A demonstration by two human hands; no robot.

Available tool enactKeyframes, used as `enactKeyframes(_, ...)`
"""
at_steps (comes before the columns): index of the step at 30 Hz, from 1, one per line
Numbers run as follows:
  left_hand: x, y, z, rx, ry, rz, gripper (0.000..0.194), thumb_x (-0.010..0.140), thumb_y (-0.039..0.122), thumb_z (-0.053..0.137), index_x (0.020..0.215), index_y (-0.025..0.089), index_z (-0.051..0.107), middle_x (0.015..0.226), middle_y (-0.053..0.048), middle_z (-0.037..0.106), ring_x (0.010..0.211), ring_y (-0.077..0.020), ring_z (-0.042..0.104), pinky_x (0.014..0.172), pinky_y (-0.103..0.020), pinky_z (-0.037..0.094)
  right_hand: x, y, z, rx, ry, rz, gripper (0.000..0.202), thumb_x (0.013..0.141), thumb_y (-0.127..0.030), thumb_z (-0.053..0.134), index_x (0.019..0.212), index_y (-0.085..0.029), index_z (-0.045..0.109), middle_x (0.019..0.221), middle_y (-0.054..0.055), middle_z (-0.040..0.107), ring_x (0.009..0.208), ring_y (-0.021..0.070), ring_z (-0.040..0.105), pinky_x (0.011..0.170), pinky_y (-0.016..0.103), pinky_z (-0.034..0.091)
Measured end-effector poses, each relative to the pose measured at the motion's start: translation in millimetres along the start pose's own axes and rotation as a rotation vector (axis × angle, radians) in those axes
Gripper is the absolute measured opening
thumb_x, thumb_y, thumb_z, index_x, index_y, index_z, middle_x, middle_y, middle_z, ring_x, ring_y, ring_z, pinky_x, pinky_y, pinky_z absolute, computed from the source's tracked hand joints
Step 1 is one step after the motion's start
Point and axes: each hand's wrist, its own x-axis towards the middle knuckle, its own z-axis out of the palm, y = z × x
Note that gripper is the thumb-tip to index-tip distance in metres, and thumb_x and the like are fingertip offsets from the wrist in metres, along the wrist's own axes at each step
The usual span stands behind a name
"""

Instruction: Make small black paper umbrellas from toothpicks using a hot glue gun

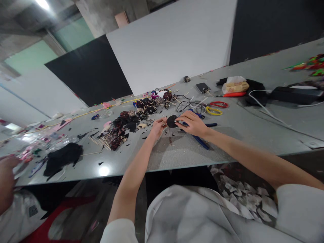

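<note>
A small round black piece (171,121) is held above the grey table between my two hands. My left hand (159,127) pinches its left edge with closed fingers. On its right side, my right hand (191,123) has its thumb and fingers closed on the edge. Blue-handled pliers (201,141) lie on the table beneath and beside my right hand. Left of my hands is a heap of dark scraps (120,130), with a bundle of thin wooden sticks (102,141) at its near side.
Red-handled (219,104) and yellow-handled (214,110) tools lie beyond my right hand. Further back are a phone (203,88) and a tissue pack (235,86). A white cable (268,113) crosses the right side. Black cloth (63,158) and another person's hand (8,163) are at left.
</note>
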Motion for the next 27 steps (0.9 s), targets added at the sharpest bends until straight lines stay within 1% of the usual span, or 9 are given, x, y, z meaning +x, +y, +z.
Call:
enactKeyframes(4, -0.2, -0.1, 0.1, 0.026, 0.014, 0.005, 0.024, 0.067, 0.03, 0.093, 0.073, 0.018, 0.072, 0.073, -0.001, 0.065, 0.068, -0.0112, 0.056, 0.073, -0.026, 0.05, -0.6, 0.7, 1.2, 0.002, 0.011, -0.013, 0.015, 0.103, -0.028, 0.061, 0.112, -0.022, 0.071, 0.096, 0.009, 0.07, 0.092, 0.0244, 0.065, 0.085, 0.042, 0.056)
enactKeyframes(7, -2.3, 1.6, 2.2, 0.065, 0.019, 0.001, 0.027, 0.07, 0.034, 0.091, 0.071, 0.018, 0.07, 0.073, -0.001, 0.064, 0.068, -0.0117, 0.055, 0.074, -0.027, 0.05, -1.5, 1.8, 2.6, 0.014, 0.008, -0.009, 0.015, 0.103, -0.028, 0.06, 0.112, -0.023, 0.071, 0.096, 0.009, 0.07, 0.093, 0.0246, 0.065, 0.087, 0.043, 0.056)
enactKeyframes(10, -4.0, 2.1, 3.7, 0.113, 0.008, 0.002, 0.031, 0.071, 0.039, 0.091, 0.068, 0.017, 0.068, 0.072, -0.001, 0.062, 0.066, -0.0117, 0.054, 0.072, -0.027, 0.048, -2.7, 3.5, 3.7, 0.017, 0.008, 0.004, 0.016, 0.104, -0.028, 0.059, 0.112, -0.022, 0.072, 0.096, 0.009, 0.07, 0.094, 0.0246, 0.065, 0.087, 0.042, 0.055)
enactKeyframes(14, -3.2, -1.7, 3.2, 0.176, -0.008, -0.004, 0.034, 0.069, 0.043, 0.092, 0.072, 0.017, 0.07, 0.069, -0.001, 0.061, 0.063, -0.0112, 0.051, 0.066, -0.026, 0.044, -3.8, 6.0, 4.8, 0.002, 0.003, 0.026, 0.018, 0.106, -0.029, 0.056, 0.112, -0.022, 0.072, 0.097, 0.008, 0.07, 0.093, 0.0239, 0.064, 0.089, 0.042, 0.055)
enactKeyframes(18, -1.8, -4.8, 3.6, 0.18, -0.004, -0.018, 0.033, 0.076, 0.046, 0.086, 0.078, 0.017, 0.072, 0.072, -0.002, 0.063, 0.062, -0.0117, 0.052, 0.065, -0.027, 0.045, -4.0, 7.9, 5.7, 0.015, 0.014, 0.046, 0.018, 0.107, -0.03, 0.056, 0.112, -0.022, 0.071, 0.098, 0.008, 0.07, 0.093, 0.0239, 0.063, 0.09, 0.042, 0.055)
enactKeyframes(20, -2.1, -3.5, 4.4, 0.144, 0.055, -0.005, 0.031, 0.081, 0.047, 0.081, 0.088, 0.017, 0.074, 0.081, -0.004, 0.066, 0.063, -0.0121, 0.054, 0.065, -0.027, 0.046, -4.1, 8.5, 6.1, 0.019, 0.003, 0.055, 0.018, 0.107, -0.029, 0.056, 0.112, -0.021, 0.071, 0.099, 0.009, 0.071, 0.095, 0.0243, 0.064, 0.092, 0.043, 0.055)
enactKeyframes(22, -2.2, -0.8, 4.5, 0.114, 0.152, 0.033, 0.031, 0.084, 0.046, 0.076, 0.098, 0.018, 0.074, 0.087, -0.005, 0.068, 0.066, -0.0126, 0.056, 0.064, -0.026, 0.046, -4.3, 9.0, 6.4, 0.015, -0.012, 0.064, 0.018, 0.107, -0.029, 0.055, 0.112, -0.021, 0.07, 0.1, 0.009, 0.072, 0.097, 0.0248, 0.064, 0.093, 0.044, 0.055)
enactKeyframes(24, -1.3, 1.7, 2.7, 0.091, 0.246, 0.066, 0.029, 0.087, 0.043, 0.073, 0.099, 0.018, 0.073, 0.085, -0.005, 0.067, 0.067, -0.0127, 0.056, 0.064, -0.025, 0.046, -4.7, 9.3, 6.6, 0.007, -0.022, 0.07, 0.017, 0.107, -0.029, 0.055, 0.111, -0.021, 0.07, 0.101, 0.009, 0.071, 0.098, 0.0252, 0.064, 0.094, 0.044, 0.055)
enactKeyframes(27, 2.6, 2.9, -3.5, 0.037, 0.365, 0.075, 0.02, 0.088, 0.037, 0.069, 0.094, 0.017, 0.07, 0.081, -0.004, 0.064, 0.061, -0.0117, 0.054, 0.061, -0.026, 0.045, -5.3, 9.3, 6.2, -0.008, -0.042, 0.088, 0.019, 0.107, -0.031, 0.054, 0.112, -0.021, 0.07, 0.102, 0.01, 0.071, 0.098, 0.0254, 0.065, 0.095, 0.044, 0.055)
